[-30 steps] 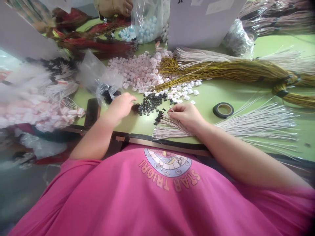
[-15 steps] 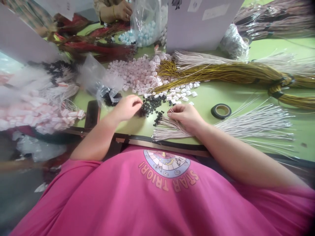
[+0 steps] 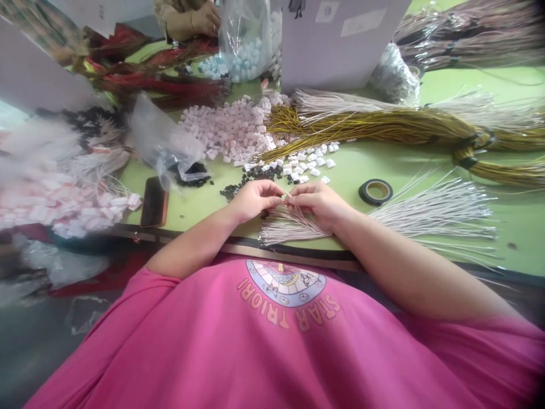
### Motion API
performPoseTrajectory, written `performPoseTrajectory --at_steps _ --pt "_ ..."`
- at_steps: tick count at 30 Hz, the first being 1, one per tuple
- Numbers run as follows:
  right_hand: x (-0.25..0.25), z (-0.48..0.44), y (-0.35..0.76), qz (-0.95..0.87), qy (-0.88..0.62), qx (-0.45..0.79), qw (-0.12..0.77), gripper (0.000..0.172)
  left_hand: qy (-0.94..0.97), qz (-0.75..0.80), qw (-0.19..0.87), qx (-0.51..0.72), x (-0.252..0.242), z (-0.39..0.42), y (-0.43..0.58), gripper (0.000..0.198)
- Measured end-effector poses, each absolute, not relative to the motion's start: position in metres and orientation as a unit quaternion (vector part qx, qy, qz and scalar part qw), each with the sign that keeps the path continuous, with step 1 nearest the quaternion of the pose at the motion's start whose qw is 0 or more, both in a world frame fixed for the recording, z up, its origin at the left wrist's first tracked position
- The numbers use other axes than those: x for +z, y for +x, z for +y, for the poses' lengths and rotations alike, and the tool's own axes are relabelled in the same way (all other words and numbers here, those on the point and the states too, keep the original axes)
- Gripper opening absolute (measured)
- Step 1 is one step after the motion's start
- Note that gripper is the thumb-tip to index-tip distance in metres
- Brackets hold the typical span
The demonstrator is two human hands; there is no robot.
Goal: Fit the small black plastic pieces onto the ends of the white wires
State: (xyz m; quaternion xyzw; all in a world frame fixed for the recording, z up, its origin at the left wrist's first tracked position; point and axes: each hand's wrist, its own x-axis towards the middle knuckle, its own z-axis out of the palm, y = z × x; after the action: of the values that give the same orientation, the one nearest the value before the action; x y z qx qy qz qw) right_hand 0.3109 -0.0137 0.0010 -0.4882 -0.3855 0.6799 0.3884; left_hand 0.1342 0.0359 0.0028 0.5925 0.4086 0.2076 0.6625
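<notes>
Above the near table edge my left hand (image 3: 255,200) and my right hand (image 3: 321,204) meet fingertip to fingertip. My right hand pinches the end of a thin white wire. The fingers of my left hand are pressed together at that end; whatever they hold is too small to make out. Beneath my right hand and forearm runs a spread of white wires (image 3: 447,207), their other ends fanned out to the right. Small black parts (image 3: 230,192) lie just behind my left hand, partly hidden by it.
Behind my hands lies a heap of small white connectors (image 3: 230,130), beside a yellow-brown wire bundle (image 3: 395,125). A black tape roll (image 3: 375,192) sits at right, a phone (image 3: 154,201) at left near a clear plastic bag (image 3: 159,139). Across the table is another person's hand (image 3: 206,20).
My left hand has moved right from the black parts to the fingertips of my right hand. My right hand stays near the wire ends. The view has shifted slightly.
</notes>
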Motion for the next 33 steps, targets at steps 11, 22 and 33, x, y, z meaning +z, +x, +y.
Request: performPoseTrajectory --at_steps 11,22,33 --pt "0.006 -0.015 0.305 -0.387 -0.519 0.643 0.409 0.006 0.574 0.422 0.658 0.245 -0.001 0.034 0.136 0.021" --pt "0.010 -0.017 0.304 -0.456 -0.597 0.538 0.383 0.009 0.567 0.415 0.666 0.249 0.000 0.033 0.136 0.022" --pt "0.009 -0.017 0.305 -0.535 -0.614 0.473 0.337 0.017 0.589 0.431 0.632 0.259 -0.002 0.032 0.136 0.020"
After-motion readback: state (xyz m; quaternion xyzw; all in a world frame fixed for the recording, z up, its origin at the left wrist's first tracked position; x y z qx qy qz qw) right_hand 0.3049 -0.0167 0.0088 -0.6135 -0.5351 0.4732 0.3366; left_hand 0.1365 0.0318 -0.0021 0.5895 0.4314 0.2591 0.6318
